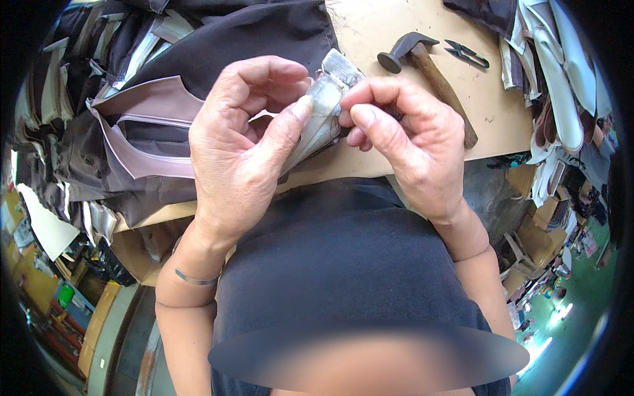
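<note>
In the head view, I see the left hand point(239, 142) at ten o'clock, loosely curled, its thumb and fingers holding a silvery-grey piece point(321, 125) at twelve. The right hand point(419, 142), at two, brings thumb and forefinger close together beside it; I cannot tell whether they pinch. The piece looks long, creased, ribbed on top.

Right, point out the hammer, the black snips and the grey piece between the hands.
Hammer point(437, 74), head view: on its wooden handle.
Black snips point(474, 59), head view: toward their right end.
Grey piece point(321, 125), head view: on its side face.
</note>
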Tool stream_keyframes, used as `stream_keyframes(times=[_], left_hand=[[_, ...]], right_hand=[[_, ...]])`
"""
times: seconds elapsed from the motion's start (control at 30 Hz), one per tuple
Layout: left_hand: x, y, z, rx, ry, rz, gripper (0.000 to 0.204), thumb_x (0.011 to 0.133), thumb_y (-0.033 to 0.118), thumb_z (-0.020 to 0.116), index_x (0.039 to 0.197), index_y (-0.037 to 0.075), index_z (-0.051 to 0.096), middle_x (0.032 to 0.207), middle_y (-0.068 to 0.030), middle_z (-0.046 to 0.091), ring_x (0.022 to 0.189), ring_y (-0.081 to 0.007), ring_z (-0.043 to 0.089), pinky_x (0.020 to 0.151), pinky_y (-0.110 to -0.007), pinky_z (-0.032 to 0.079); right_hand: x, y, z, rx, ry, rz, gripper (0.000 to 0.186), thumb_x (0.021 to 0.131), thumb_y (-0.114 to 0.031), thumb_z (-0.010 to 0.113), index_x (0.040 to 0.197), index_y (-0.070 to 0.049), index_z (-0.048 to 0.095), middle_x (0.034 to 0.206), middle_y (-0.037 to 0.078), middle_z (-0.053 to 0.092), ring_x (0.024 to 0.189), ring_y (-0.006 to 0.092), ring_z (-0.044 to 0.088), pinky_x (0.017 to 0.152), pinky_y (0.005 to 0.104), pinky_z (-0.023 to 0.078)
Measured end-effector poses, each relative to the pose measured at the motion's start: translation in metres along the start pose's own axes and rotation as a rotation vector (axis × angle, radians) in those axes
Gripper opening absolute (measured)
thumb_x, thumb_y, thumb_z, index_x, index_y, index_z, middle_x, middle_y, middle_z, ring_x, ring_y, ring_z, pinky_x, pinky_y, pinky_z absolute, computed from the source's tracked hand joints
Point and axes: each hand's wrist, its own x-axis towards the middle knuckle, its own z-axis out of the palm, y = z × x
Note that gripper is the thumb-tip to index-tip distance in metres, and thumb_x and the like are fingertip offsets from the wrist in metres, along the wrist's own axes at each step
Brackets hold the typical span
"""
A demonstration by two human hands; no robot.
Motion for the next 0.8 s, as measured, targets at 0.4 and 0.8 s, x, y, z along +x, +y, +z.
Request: stream_keyframes(times=[0.4,0.8], left_hand=[[-0.002,-0.004,0.003,-0.051,-0.006,-0.029,0.026,0.079,-0.003,0.057,0.103,-0.002,0.048,0.093,-0.0065,0.056,0.082,-0.0077,0.055,0.073,-0.019,0.045],[0.015,-0.006,-0.008,-0.194,-0.076,-0.248,0.011,0.082,0.008,0.058,0.081,-0.002,0.061,0.07,-0.0031,0.059,0.059,-0.0049,0.05,0.055,-0.017,0.042]], right_hand=[[0.011,0.022,0.015,-0.118,0.153,-0.326,0.044,0.074,0.003,0.063,0.111,-0.001,0.041,0.083,0.003,0.054,0.073,0.0063,0.049,0.064,0.0185,0.04],[0.016,0.033,0.02,-0.313,0.103,-0.577,0.047,0.073,0.007,0.059,0.115,0.002,0.039,0.086,0.006,0.055,0.075,0.0084,0.052,0.066,0.0196,0.042]])
